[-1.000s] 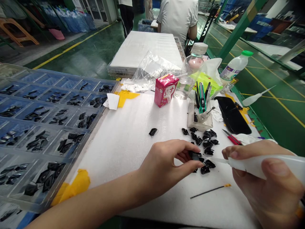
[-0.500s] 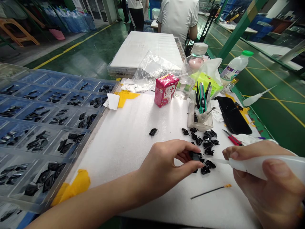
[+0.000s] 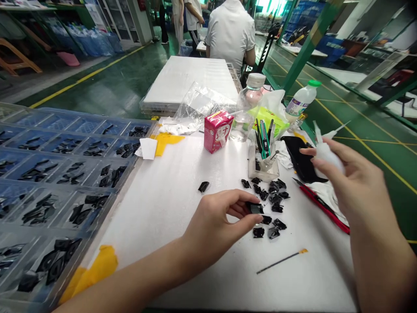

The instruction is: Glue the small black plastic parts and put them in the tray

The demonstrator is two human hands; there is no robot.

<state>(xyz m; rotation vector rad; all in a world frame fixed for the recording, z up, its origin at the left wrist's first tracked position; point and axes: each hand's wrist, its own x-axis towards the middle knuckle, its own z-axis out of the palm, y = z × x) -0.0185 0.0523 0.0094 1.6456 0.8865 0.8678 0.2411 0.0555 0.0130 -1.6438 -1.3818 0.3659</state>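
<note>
Between the thumb and fingers of my left hand is a small black plastic part, held just above the white tabletop. Several similar black parts lie scattered beside it, and one black part sits apart to the left. Off to the right, my right hand is raised, its fingers wrapped round a white squeeze bottle whose narrow nozzle points up. A thin dark stick with an orange tip lies on the near tabletop.
A clear compartment tray of black parts fills the left side. Behind the parts stand a pink drink carton, a clear bottle and a tool holder. A red-handled knife lies at right. A person sits ahead.
My right hand has moved up and away from the black part, tipping the squeeze bottle from sideways to nozzle up. My left hand keeps its pinch. The whole view has shifted slightly.
</note>
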